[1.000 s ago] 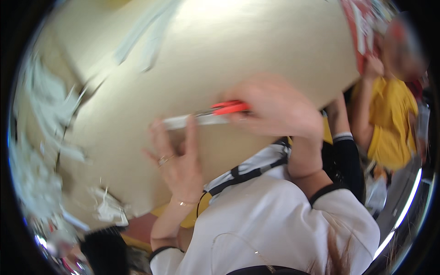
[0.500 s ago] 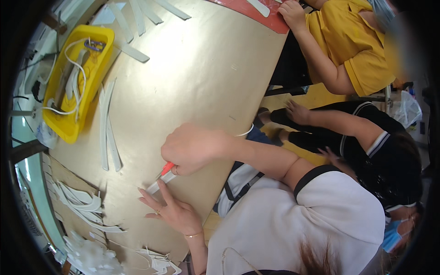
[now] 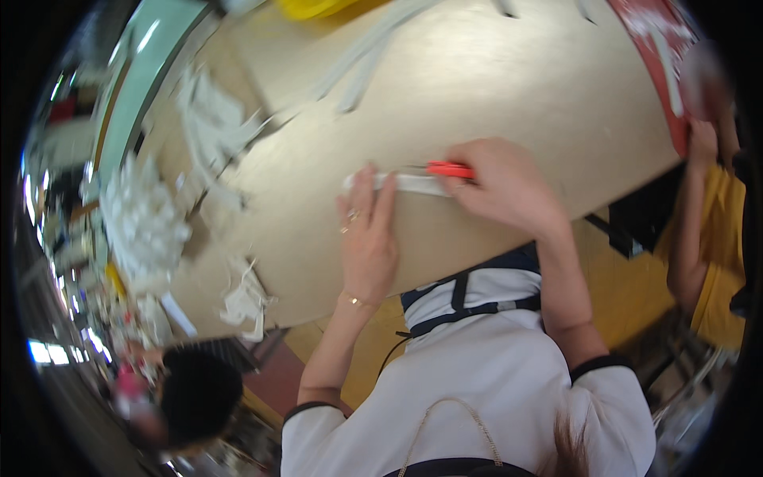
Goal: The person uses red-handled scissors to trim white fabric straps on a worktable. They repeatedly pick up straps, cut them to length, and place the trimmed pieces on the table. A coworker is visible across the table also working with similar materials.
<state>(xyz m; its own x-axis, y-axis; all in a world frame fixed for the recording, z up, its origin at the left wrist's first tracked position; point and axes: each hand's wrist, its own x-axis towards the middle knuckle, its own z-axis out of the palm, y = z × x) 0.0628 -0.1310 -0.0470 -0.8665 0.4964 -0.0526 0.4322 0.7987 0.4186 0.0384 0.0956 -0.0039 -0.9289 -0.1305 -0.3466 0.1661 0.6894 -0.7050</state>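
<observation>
While the left hand [image 3: 369, 242] rests on a white strip [image 3: 421, 184], fingers stretched out, the right hand [image 3: 509, 181] curls around a red tool [image 3: 451, 168]. Flat on the worktop [image 3: 485, 87], the strip runs sideways between the hands; the tool points toward the left hand.

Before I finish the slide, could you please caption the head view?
Left fingers rest on a white strip on the table; right fingers hold a red-handled tool.
</observation>
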